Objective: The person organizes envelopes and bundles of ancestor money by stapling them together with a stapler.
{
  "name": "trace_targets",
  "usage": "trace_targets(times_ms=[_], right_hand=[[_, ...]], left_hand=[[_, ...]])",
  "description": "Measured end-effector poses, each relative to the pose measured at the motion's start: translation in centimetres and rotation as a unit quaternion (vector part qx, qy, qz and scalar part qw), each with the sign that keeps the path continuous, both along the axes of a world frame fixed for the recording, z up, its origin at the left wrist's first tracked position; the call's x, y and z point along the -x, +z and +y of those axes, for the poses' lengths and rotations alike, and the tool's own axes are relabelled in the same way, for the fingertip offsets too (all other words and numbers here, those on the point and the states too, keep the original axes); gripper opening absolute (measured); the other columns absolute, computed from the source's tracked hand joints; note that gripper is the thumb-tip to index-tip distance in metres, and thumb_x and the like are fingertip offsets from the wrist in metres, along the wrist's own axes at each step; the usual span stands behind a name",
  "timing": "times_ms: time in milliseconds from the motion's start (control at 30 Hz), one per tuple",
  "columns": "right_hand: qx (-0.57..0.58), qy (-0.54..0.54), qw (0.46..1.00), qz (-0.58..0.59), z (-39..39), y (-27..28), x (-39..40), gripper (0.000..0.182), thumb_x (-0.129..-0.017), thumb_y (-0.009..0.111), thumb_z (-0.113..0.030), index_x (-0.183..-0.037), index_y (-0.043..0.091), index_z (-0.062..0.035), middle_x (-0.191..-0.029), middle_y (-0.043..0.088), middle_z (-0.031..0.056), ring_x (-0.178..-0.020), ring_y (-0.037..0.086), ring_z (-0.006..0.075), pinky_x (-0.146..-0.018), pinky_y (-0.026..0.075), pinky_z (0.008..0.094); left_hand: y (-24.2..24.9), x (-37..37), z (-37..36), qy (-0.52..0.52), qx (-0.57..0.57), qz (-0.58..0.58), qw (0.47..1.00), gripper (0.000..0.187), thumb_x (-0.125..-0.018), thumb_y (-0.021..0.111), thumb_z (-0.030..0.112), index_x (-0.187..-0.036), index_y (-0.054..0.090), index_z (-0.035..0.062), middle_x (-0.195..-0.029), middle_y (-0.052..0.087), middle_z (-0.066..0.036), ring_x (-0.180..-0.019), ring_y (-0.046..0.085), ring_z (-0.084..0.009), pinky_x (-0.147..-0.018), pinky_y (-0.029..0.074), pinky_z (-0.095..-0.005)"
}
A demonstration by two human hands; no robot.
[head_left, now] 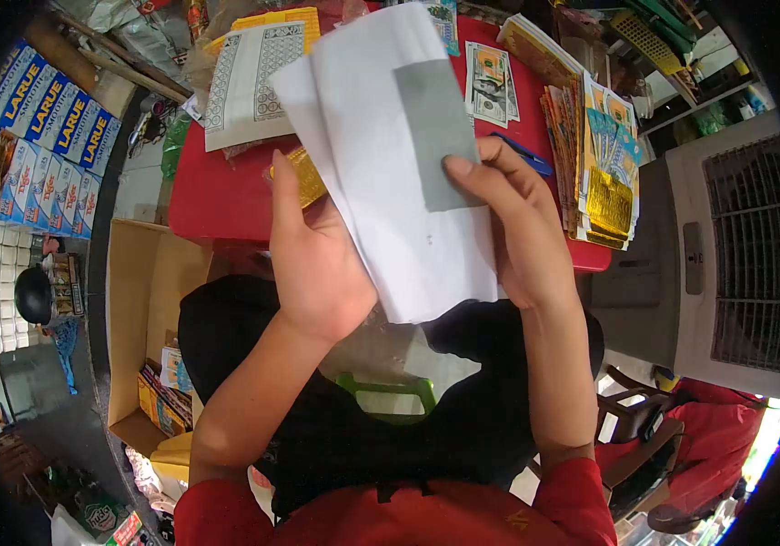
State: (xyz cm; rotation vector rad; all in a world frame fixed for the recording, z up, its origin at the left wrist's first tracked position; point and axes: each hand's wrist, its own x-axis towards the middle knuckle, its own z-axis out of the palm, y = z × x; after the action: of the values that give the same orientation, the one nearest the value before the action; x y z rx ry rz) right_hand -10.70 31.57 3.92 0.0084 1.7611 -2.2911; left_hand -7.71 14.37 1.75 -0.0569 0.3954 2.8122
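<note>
A stack of white paper sheets (362,146) is up in front of me over the near edge of the red table, tilted, with a grey rectangle (440,136) on its top face. My right hand (522,214) grips the right edge, thumb pressed on the grey part and fingers partly behind. On the left side, my left hand (317,259) supports the sheets; its thumb sticks up apart from them and its other fingers are hidden behind. Just past the left thumb, a gold paper piece (299,177) shows on the table.
The red table (217,200) bears printed patterned sheets (249,86), banknote-like papers (490,82), a blue pen-like object (528,155) and a bundle of colourful papers with gold (603,173). An open cardboard box (135,300) stands left, near stacked beer cartons (49,118). An air cooler (726,255) stands right.
</note>
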Motion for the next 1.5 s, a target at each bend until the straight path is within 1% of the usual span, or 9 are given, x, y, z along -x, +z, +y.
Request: trace_targets(times_ms=[267,467,567,667,800,967,1133,1367,1500], right_hand=[[0.250,0.008,0.958,-0.137,0.2,-0.6,0.1,0.040,-0.100,0.056,-0.027,-0.130,0.055,-0.0008,-0.124,0.065,0.0118,-0.113,0.063,0.0239,-0.100,0.049,0.0380],[0.319,0.052,0.938,-0.123,0.8,-0.9,0.1,0.045,-0.102,0.052,-0.026,-0.136,0.050,0.0024,-0.128,0.063,0.0144,-0.118,0.061,0.0259,-0.105,0.046,0.0405],[0.318,0.050,0.941,-0.105,1.0,-0.6,-0.1,0.045,-0.102,0.052,-0.025,-0.137,0.050,0.0023,-0.129,0.063,0.0152,-0.119,0.061,0.0260,-0.105,0.046,0.0402],[0.271,-0.010,0.959,-0.083,1.2,-0.3,-0.1,0.045,-0.100,0.055,-0.026,-0.135,0.052,0.0022,-0.127,0.064,0.0145,-0.117,0.061,0.0246,-0.103,0.047,0.0391],[0.141,-0.096,0.983,-0.063,0.9,1.1,0.2,0.033,-0.096,0.061,-0.028,-0.120,0.060,-0.0040,-0.108,0.066,0.0079,-0.098,0.065,0.0182,-0.090,0.050,0.0318],[0.099,-0.120,0.988,-0.015,0.8,1.8,1.2,0.025,-0.096,0.062,-0.028,-0.110,0.061,-0.0071,-0.100,0.066,0.0046,-0.092,0.065,0.0148,-0.085,0.050,0.0285],[0.069,-0.145,0.987,0.018,0.2,2.1,1.2,0.023,-0.096,0.062,-0.027,-0.109,0.062,-0.0076,-0.102,0.066,0.0037,-0.092,0.062,0.0127,-0.083,0.048,0.0267],[0.019,-0.177,0.983,0.045,1.3,1.7,1.2,0.023,-0.096,0.063,-0.024,-0.110,0.063,-0.0063,-0.100,0.066,0.0032,-0.092,0.061,0.0111,-0.084,0.046,0.0255],[0.029,-0.173,0.983,0.052,2.6,1.4,1.5,0.019,-0.095,0.065,-0.021,-0.108,0.063,-0.0066,-0.099,0.067,0.0030,-0.090,0.061,0.0106,-0.082,0.047,0.0246]], left_hand=[[-2.2,0.5,-0.7,0.014,-0.044,0.055,0.997,0.058,-0.107,0.032,0.048,-0.146,0.047,0.0078,-0.144,0.054,-0.010,-0.130,0.053,-0.0259,-0.113,0.039,-0.0407],[-1.1,0.4,-0.6,-0.013,-0.007,0.065,0.998,0.069,-0.104,0.035,0.057,-0.147,0.043,0.0047,-0.137,0.057,-0.011,-0.121,0.059,-0.0224,-0.104,0.047,-0.0377],[-0.6,0.4,-1.0,-0.016,-0.001,0.036,0.999,0.070,-0.105,0.032,0.054,-0.151,0.037,0.0006,-0.144,0.053,-0.014,-0.128,0.055,-0.0251,-0.109,0.042,-0.0378],[0.0,0.8,-1.7,0.027,0.145,0.106,0.983,0.075,-0.103,0.033,0.053,-0.149,0.037,-0.0055,-0.151,0.044,-0.015,-0.140,0.038,-0.0254,-0.119,0.025,-0.0371],[2.1,-0.5,-3.9,0.136,0.322,0.092,0.932,0.069,-0.105,0.034,0.046,-0.147,0.040,-0.0076,-0.151,0.043,-0.017,-0.138,0.040,-0.0247,-0.119,0.024,-0.0375],[0.6,-3.5,-10.7,0.290,0.449,0.069,0.842,0.060,-0.106,0.033,0.036,-0.146,0.043,-0.0072,-0.152,0.042,-0.016,-0.139,0.039,-0.0242,-0.118,0.024,-0.0370],[-2.4,-5.1,-14.1,0.282,0.432,-0.093,0.851,0.055,-0.106,0.038,0.035,-0.147,0.043,-0.0014,-0.145,0.048,-0.011,-0.136,0.042,-0.0221,-0.116,0.029,-0.0366],[-2.4,-3.8,-12.2,0.306,0.411,-0.065,0.856,0.059,-0.102,0.048,0.036,-0.148,0.041,-0.0006,-0.151,0.042,-0.011,-0.141,0.036,-0.0234,-0.118,0.027,-0.0406],[-3.1,-3.2,-11.5,0.298,0.586,-0.070,0.751,0.062,-0.101,0.051,0.032,-0.152,0.036,-0.0001,-0.157,0.035,-0.011,-0.146,0.030,-0.0236,-0.119,0.024,-0.0381]])
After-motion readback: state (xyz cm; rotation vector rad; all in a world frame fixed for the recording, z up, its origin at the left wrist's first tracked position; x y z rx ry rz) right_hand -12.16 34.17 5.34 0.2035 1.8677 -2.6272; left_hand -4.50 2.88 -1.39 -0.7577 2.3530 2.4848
